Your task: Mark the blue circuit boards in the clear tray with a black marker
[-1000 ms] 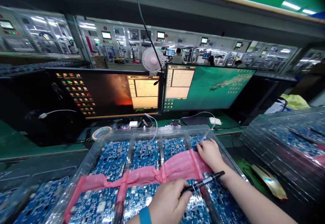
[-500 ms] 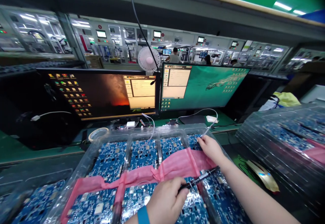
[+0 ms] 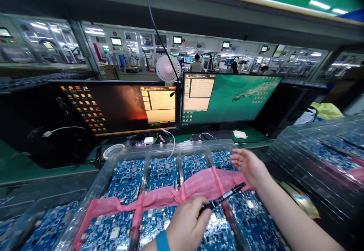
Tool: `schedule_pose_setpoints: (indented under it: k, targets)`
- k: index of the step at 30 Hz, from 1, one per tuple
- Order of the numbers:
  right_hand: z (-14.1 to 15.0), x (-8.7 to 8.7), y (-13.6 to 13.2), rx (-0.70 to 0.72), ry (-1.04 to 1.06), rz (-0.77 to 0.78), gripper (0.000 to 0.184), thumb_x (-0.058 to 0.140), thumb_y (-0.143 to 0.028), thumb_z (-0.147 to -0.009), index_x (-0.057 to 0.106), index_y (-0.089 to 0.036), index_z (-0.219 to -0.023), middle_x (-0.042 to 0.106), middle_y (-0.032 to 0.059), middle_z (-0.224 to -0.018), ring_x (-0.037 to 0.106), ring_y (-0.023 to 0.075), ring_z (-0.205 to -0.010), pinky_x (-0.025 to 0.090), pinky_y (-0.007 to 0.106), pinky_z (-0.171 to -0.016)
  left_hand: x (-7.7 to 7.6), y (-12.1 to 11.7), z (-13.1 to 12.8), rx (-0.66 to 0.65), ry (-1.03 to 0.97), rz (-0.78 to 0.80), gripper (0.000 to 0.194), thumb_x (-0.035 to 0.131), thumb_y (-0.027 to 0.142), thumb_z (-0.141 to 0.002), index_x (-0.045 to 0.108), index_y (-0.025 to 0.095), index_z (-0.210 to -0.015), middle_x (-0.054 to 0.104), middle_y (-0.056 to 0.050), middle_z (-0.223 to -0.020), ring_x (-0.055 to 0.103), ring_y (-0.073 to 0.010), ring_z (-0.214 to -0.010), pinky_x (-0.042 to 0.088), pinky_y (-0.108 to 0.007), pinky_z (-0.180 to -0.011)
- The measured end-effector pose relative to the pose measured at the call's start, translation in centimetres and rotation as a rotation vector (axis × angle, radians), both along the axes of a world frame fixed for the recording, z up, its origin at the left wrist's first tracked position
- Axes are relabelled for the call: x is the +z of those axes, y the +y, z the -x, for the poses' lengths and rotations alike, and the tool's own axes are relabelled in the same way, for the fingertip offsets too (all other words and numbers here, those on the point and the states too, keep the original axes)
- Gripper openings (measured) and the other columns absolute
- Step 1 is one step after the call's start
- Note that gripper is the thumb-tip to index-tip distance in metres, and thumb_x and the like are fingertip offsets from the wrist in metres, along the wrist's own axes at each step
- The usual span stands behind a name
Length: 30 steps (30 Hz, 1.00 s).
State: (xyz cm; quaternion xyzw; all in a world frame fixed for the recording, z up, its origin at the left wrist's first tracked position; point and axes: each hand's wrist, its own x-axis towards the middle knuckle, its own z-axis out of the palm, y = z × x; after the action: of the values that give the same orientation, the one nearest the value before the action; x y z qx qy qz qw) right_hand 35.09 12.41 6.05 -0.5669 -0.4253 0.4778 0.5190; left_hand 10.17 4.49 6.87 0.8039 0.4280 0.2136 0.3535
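My left hand [image 3: 184, 220], with a blue wristband, is shut on a black marker pen [image 3: 223, 198] and rests low over the near boards. My right hand [image 3: 248, 165] hangs open, fingers spread, just past the far right corner of a clear plastic tray [image 3: 182, 146]. The tray's compartments hold blue circuit boards [image 3: 125, 179]. A pink strip [image 3: 196, 188] lies across the boards, knotted near the middle, and runs beneath the pen.
Two monitors [image 3: 119, 107] [image 3: 230, 99] stand behind the tray, with a small white fan [image 3: 167, 69] between them. A roll of tape [image 3: 113, 151], white cables and a gold computer mouse [image 3: 300, 200] lie nearby. Stacked clear trays of boards [image 3: 321, 150] sit at right. Workers stand far beyond.
My right hand has lifted off the far right board and pink strip, opening its fingers and moving right. My left hand still grips the marker, with little shift.
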Motion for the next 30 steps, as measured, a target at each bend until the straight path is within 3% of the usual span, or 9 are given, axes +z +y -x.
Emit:
schedule_pose_setpoints:
  k: [2,5,8,10,12,15,17,30]
  targets:
    - [2.7,-0.2,-1.1,0.133,-0.014,-0.009,0.036,0.052,-0.036,-0.067,0.049,-0.014,-0.095,0.058,0.0051,-0.071,0.055,0.0167,-0.064,0.045,0.030,-0.066,0.0,0.0,0.1,0.032,-0.045,0.014,0.021,0.035,0.028,-0.085,0.053,0.019,-0.092,0.061,-0.003,-0.084,0.055,-0.0173,-0.077,0.040,-0.027,-0.067]
    - [5.6,-0.5,-3.4,0.495,-0.207,-0.103,0.049,0.057,-0.025,-0.066,0.047,-0.014,-0.113,0.058,0.0023,-0.074,0.055,0.0163,-0.069,0.044,0.030,-0.070,-0.2,0.1,0.1,0.069,-0.100,0.022,0.021,0.037,0.027,-0.085,0.053,0.019,-0.094,0.062,-0.002,-0.083,0.055,-0.0166,-0.076,0.041,-0.027,-0.068]
    - [6.7,-0.8,-5.4,0.818,-0.484,-0.205,0.073,0.061,-0.023,-0.066,0.029,-0.023,-0.131,0.054,0.0049,-0.103,0.052,0.0189,-0.091,0.041,0.031,-0.082,-0.5,0.2,0.0,0.066,-0.138,0.027,0.019,0.043,0.021,-0.081,0.055,0.019,-0.095,0.063,-0.002,-0.090,0.056,-0.0162,-0.081,0.042,-0.026,-0.071]
    - [7.0,-1.0,-6.0,0.904,-0.539,-0.259,0.082,0.069,-0.029,-0.060,0.030,-0.023,-0.132,0.046,0.0073,-0.118,0.046,0.0238,-0.104,0.037,0.034,-0.090,-0.5,0.2,-0.1,0.041,-0.140,0.029,0.021,0.047,0.017,-0.077,0.057,0.020,-0.095,0.063,-0.001,-0.093,0.057,-0.0161,-0.084,0.042,-0.025,-0.074]
    - [7.3,-1.4,-6.1,0.931,-0.493,-0.321,0.074,0.068,-0.037,-0.063,0.037,-0.021,-0.129,0.044,0.0088,-0.122,0.041,0.0261,-0.110,0.034,0.037,-0.093,-0.5,0.3,-0.2,0.017,-0.113,0.026,0.021,0.050,0.015,-0.074,0.059,0.020,-0.092,0.064,-0.001,-0.093,0.057,-0.0165,-0.084,0.042,-0.025,-0.073]
    - [8.0,-1.9,-5.9,0.911,-0.330,-0.341,0.050,0.046,-0.046,-0.082,0.044,-0.019,-0.124,0.046,0.0098,-0.120,0.042,0.0241,-0.110,0.033,0.038,-0.093,-0.5,0.4,-0.2,0.004,-0.059,0.013,0.020,0.051,0.016,-0.073,0.061,0.020,-0.089,0.065,-0.001,-0.089,0.059,-0.0168,-0.081,0.044,-0.024,-0.070]
    - [8.4,-2.2,-5.8,0.880,-0.270,-0.305,0.045,0.035,-0.046,-0.087,0.048,-0.020,-0.121,0.049,0.0091,-0.118,0.043,0.0227,-0.109,0.034,0.038,-0.093,-0.6,0.4,-0.3,0.002,-0.033,0.000,0.018,0.050,0.018,-0.074,0.061,0.020,-0.089,0.065,-0.002,-0.088,0.059,-0.0170,-0.080,0.044,-0.024,-0.069]
    - [8.9,-2.5,-5.7,0.818,-0.406,-0.265,0.031,0.042,-0.034,-0.086,0.057,-0.020,-0.109,0.056,0.0065,-0.107,0.051,0.0209,-0.098,0.039,0.034,-0.088,-1.2,0.6,-0.2,-0.055,0.052,-0.044,0.025,0.045,0.018,-0.076,0.059,0.019,-0.097,0.063,-0.004,-0.098,0.058,-0.0176,-0.087,0.045,-0.026,-0.075]
